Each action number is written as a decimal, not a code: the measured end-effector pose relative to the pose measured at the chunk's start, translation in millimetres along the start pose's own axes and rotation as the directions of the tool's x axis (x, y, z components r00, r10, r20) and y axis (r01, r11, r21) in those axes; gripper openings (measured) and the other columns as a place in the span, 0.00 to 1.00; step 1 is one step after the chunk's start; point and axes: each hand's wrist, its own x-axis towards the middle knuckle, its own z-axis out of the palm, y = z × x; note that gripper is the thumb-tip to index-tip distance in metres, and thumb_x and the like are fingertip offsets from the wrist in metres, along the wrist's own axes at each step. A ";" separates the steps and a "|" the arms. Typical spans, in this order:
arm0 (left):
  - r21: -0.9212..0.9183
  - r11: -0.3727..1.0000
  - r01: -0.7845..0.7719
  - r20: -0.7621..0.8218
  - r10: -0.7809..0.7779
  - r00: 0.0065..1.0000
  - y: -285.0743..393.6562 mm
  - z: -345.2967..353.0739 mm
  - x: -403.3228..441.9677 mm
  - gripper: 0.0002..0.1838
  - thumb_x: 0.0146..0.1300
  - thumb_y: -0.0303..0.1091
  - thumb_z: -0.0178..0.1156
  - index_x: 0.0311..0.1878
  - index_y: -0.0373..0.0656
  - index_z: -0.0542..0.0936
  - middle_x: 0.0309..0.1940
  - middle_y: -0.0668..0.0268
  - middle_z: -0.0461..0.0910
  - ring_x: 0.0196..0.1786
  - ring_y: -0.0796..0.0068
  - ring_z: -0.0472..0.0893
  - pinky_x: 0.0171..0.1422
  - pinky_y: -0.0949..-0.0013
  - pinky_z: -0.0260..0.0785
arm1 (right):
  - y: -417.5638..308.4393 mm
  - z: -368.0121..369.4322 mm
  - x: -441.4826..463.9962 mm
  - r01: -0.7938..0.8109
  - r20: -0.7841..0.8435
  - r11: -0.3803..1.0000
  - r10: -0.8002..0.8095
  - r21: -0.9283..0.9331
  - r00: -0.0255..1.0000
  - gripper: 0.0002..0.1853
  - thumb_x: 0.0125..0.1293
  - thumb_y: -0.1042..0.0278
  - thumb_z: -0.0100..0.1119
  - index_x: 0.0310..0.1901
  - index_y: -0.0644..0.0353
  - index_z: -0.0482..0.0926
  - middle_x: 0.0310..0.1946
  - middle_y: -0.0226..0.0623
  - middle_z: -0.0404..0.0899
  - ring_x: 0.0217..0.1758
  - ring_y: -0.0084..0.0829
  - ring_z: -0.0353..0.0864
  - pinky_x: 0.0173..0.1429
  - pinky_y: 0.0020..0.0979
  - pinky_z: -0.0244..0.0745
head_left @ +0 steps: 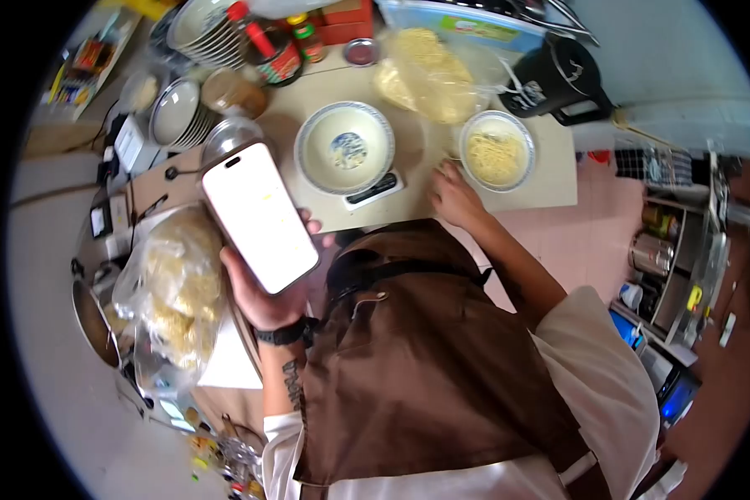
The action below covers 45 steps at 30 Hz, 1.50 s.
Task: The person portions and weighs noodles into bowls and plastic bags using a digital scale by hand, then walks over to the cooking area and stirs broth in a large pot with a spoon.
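Observation:
My left hand point(267, 293) is closed around a smartphone point(260, 218), its bright screen facing up toward me. Its thumb is along the near side and its fingertips show past the right edge. On the table's front edge rests my right hand point(456, 193), fingers curled and nothing visible in them. Just right of it stands a blue-rimmed bowl point(498, 152) with pale yellow shreds, perhaps noodles, inside. A larger bowl point(344, 148) with a blue pattern at its bottom sits on a small kitchen scale point(375, 192), between my two hands.
Behind the bowls lies a clear bag of yellow noodles point(437, 79), with a black kettle point(556, 79) to its right. Stacked bowls point(179, 115), a red-capped sauce bottle point(271, 52) and a jar point(235, 93) stand at back left. Another plastic bag point(177, 292) is left of me.

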 end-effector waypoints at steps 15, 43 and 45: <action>-0.146 0.988 0.038 -0.168 -0.063 0.984 -100.5 4.4 15.9 0.41 0.61 0.42 0.60 0.75 0.36 0.58 0.65 0.45 0.72 0.63 0.40 0.78 0.64 0.41 0.75 | -27.9 -166.1 -37.0 0.121 0.317 0.991 -0.099 -0.050 0.943 0.16 0.68 0.62 0.58 0.50 0.62 0.84 0.45 0.52 0.85 0.48 0.52 0.84 0.54 0.44 0.78; 0.711 0.695 0.110 0.213 -0.362 0.907 -140.1 -15.9 21.0 0.32 0.48 0.24 0.58 0.62 0.34 0.79 0.65 0.52 0.78 0.72 0.56 0.71 0.78 0.60 0.58 | 39.6 -258.2 76.0 0.091 -0.195 0.982 -0.057 0.169 0.979 0.12 0.69 0.63 0.60 0.45 0.62 0.85 0.37 0.45 0.87 0.38 0.40 0.87 0.45 0.36 0.80; 0.685 0.722 0.101 0.171 -0.295 0.940 -154.5 -30.2 9.7 0.30 0.53 0.28 0.59 0.63 0.33 0.79 0.66 0.49 0.76 0.73 0.52 0.70 0.78 0.55 0.57 | 48.3 -275.8 110.4 0.047 -0.306 0.996 -0.021 0.078 0.952 0.11 0.68 0.65 0.59 0.43 0.63 0.84 0.37 0.46 0.87 0.39 0.46 0.87 0.46 0.40 0.80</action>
